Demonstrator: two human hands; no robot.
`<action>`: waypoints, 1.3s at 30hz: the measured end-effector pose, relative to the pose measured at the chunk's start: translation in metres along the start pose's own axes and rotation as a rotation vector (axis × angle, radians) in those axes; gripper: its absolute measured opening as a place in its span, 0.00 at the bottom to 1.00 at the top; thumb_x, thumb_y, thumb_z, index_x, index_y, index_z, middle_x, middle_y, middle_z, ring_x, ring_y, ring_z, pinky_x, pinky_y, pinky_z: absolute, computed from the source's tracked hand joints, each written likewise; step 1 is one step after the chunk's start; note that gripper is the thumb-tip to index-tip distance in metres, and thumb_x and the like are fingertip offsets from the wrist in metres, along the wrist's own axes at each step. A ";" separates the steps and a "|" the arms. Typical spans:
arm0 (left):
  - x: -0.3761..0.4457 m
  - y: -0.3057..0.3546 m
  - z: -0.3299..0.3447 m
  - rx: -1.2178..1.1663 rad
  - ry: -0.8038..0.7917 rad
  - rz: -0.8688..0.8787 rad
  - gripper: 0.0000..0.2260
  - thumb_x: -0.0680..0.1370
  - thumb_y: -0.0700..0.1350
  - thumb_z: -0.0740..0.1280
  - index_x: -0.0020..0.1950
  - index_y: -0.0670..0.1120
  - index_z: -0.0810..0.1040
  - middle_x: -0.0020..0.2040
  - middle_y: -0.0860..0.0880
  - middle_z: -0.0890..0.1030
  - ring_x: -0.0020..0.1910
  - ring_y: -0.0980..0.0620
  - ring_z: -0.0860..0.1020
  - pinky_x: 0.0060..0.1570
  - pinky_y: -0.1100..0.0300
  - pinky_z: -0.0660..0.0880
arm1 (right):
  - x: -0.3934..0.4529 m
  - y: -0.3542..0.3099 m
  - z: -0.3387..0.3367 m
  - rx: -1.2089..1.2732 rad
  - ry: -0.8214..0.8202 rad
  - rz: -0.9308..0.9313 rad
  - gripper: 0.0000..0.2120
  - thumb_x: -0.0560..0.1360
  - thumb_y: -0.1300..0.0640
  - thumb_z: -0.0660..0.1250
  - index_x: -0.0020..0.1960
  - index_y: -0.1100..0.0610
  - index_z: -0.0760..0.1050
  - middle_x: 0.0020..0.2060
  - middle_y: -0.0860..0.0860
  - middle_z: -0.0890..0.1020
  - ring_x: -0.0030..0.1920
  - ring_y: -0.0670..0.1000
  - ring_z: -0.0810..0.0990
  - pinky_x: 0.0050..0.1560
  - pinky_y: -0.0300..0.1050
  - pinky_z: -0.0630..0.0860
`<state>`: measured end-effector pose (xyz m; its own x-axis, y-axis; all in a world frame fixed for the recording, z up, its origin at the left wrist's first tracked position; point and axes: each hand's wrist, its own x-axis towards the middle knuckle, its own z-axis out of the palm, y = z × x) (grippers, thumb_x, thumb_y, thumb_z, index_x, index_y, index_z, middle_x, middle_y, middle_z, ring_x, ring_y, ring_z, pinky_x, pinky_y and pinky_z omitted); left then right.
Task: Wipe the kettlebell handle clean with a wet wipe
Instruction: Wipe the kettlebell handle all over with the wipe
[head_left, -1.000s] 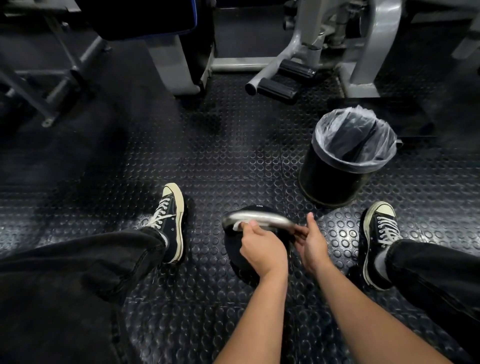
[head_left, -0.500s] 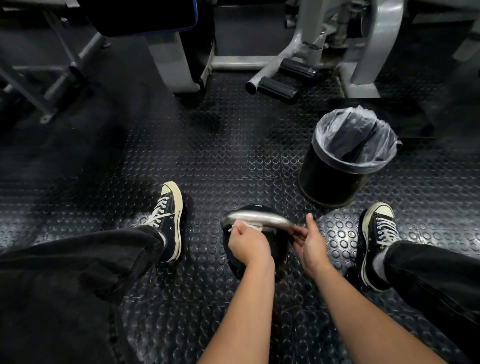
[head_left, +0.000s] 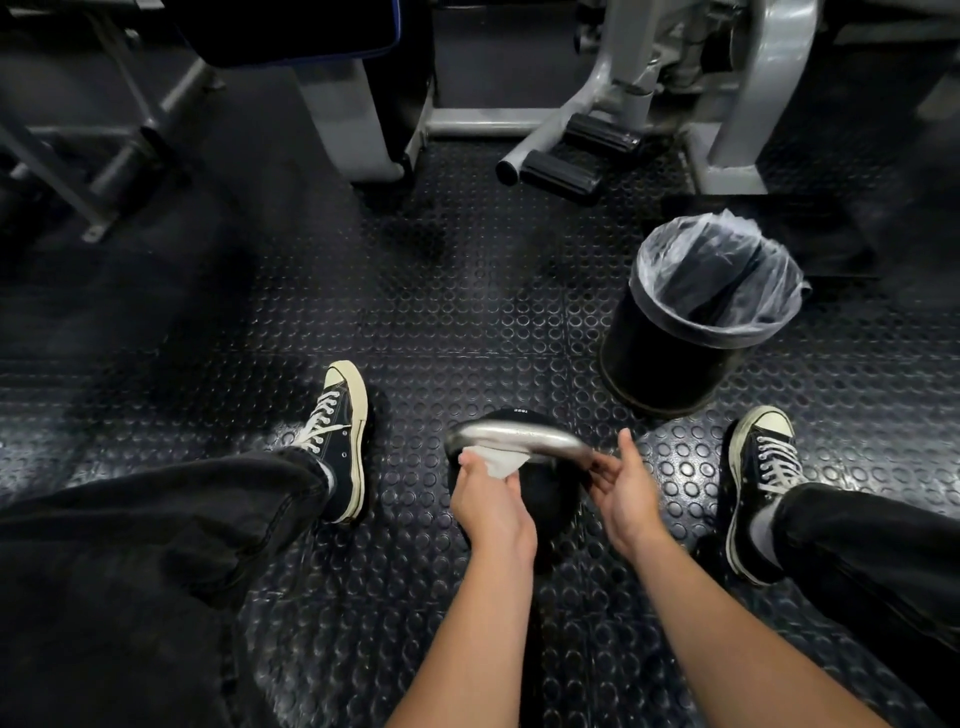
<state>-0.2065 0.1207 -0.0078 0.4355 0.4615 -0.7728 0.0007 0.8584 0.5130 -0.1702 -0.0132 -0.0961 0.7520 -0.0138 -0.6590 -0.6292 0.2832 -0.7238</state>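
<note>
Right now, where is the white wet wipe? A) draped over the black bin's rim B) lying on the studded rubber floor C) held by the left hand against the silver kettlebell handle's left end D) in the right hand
C: the left hand pinches the white wet wipe under the left end of the silver kettlebell handle; the right hand steadies the handle's right end.
</note>
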 end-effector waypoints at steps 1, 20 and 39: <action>0.004 0.001 0.002 -0.021 0.008 -0.007 0.13 0.86 0.46 0.60 0.64 0.39 0.76 0.59 0.43 0.81 0.59 0.47 0.80 0.65 0.52 0.75 | -0.001 -0.001 0.000 0.002 -0.002 -0.001 0.33 0.82 0.35 0.56 0.64 0.64 0.78 0.64 0.63 0.81 0.70 0.57 0.76 0.77 0.56 0.66; 0.015 -0.005 0.003 -0.098 -0.023 -0.057 0.12 0.86 0.45 0.60 0.60 0.38 0.76 0.54 0.41 0.81 0.54 0.48 0.81 0.61 0.52 0.76 | -0.001 -0.004 0.002 0.043 -0.003 -0.007 0.29 0.83 0.36 0.56 0.56 0.61 0.80 0.60 0.61 0.83 0.66 0.56 0.79 0.73 0.51 0.70; 0.020 -0.009 -0.006 -0.068 -0.080 -0.085 0.10 0.86 0.45 0.60 0.56 0.41 0.77 0.58 0.41 0.82 0.58 0.46 0.81 0.67 0.50 0.75 | -0.006 -0.006 0.002 0.029 -0.005 -0.022 0.26 0.83 0.38 0.56 0.53 0.58 0.80 0.57 0.59 0.84 0.62 0.54 0.79 0.73 0.52 0.70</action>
<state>-0.2036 0.1237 -0.0297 0.5068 0.3693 -0.7790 -0.0187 0.9081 0.4183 -0.1707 -0.0132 -0.0878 0.7663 -0.0158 -0.6423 -0.6069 0.3102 -0.7318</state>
